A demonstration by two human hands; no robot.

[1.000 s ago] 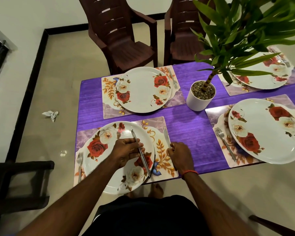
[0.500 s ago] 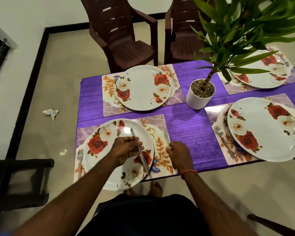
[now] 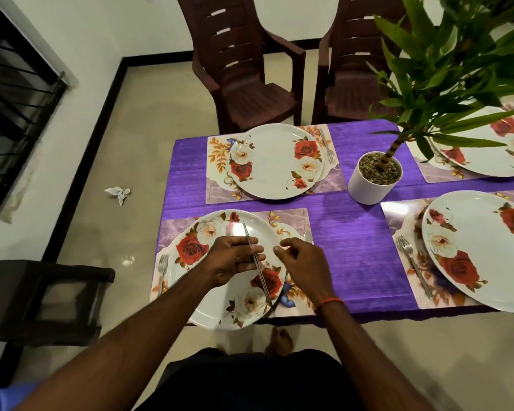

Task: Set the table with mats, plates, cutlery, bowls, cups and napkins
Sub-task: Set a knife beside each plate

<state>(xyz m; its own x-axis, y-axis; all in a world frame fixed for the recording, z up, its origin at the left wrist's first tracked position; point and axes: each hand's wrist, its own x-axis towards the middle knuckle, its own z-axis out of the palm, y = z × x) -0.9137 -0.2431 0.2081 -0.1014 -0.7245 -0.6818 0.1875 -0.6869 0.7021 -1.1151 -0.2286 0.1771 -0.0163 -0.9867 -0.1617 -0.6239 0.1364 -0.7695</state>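
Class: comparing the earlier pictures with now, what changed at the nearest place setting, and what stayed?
The right hand rose off the mat and moved left, towards the metal cutlery. The left hand still holds that cutlery over the plate. Fork and potted plant stayed put.

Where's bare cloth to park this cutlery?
Widest bare patch: tablecloth between the near mat and the right-hand mat, on the near side of the plant pot. A narrow strip lies left of the far mat. Crowded: the near plate and mat, under left hand and right hand.
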